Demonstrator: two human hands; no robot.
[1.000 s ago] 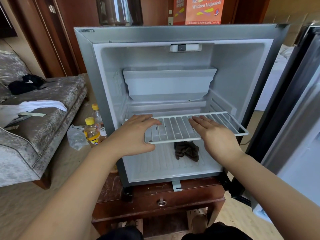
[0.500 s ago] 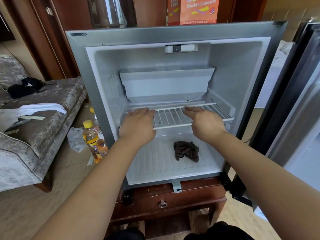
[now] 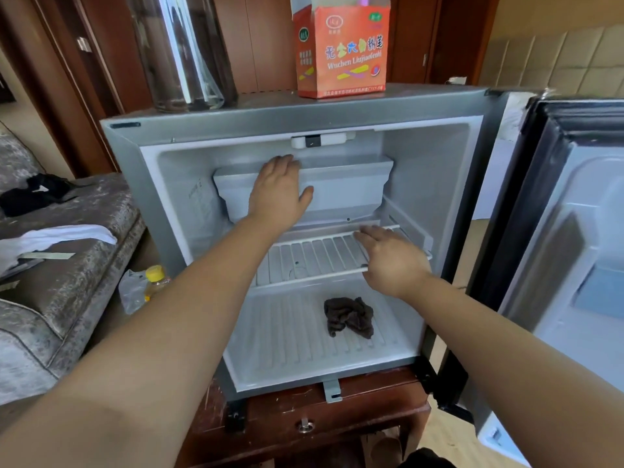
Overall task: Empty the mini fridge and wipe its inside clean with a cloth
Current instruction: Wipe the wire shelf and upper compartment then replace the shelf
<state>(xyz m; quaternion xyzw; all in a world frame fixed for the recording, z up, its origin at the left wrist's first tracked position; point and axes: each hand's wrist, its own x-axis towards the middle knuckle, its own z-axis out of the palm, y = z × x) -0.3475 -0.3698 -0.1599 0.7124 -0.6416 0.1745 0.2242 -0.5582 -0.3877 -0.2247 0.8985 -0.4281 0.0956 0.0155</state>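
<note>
the shelf (image 3: 314, 258) and freezer box (image 3: 351, 190) are being touched by flat, empty fingers (image 3: 283, 163), so wiping seems to be coming and the cloth (image 3: 349, 315) is needing grabbing.

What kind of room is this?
Probably a living room or hotel room, not a kitchen: the mini fridge sits on a wooden side table beside a grey sofa, wood panelling behind.

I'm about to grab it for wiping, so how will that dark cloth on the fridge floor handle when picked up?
The cloth lies crumpled in folds, so it is probably floppy and will drape rather than hold shape. It looks thin, so likely light. On the ribbed fridge floor it should not roll.
</note>
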